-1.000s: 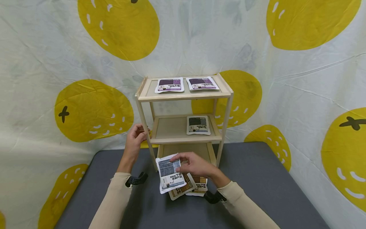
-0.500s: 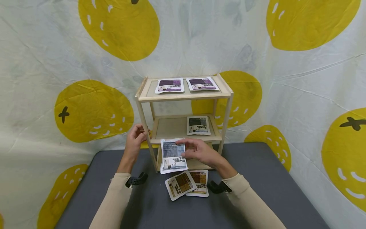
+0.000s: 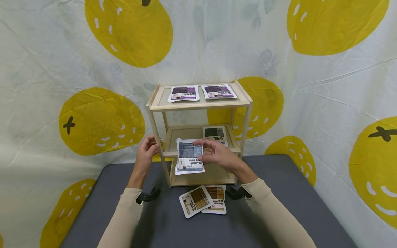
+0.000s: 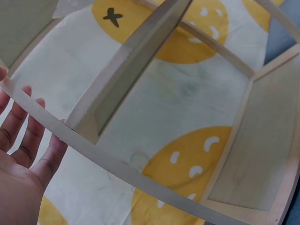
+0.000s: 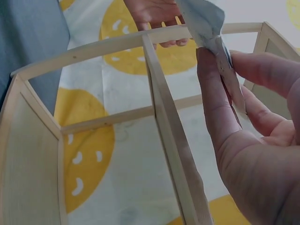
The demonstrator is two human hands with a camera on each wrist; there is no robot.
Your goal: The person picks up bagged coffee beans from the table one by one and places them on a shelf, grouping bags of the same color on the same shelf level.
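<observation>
Between thumb and fingers my right hand point(image 3: 221, 156) pinches a white and blue pouch point(image 3: 190, 156) by its right side. The pouch is held up in front of the middle tier of a small three-tier wooden shelf point(image 3: 201, 152); in the right wrist view its blue foil point(image 5: 206, 23) shows between the fingers. My left hand point(image 3: 147, 147) grips the shelf's left front post point(image 4: 79, 143), thumb and fingers on either side of it. A dark-labelled pouch point(image 3: 218, 133) lies at the right of the middle tier, partly hidden by my right hand.
Two purple-labelled pouches point(image 3: 184, 93) lie side by side on the top tier. On the dark grey table point(image 3: 266, 206), before the shelf, two brown-labelled pouches point(image 3: 194, 202) overlap. A white cloth with yellow fruit prints point(image 3: 102, 120) hangs behind.
My right hand has raised the blue pouch from over the brown pouches up to the front of the middle tier. My left hand has stayed on the post.
</observation>
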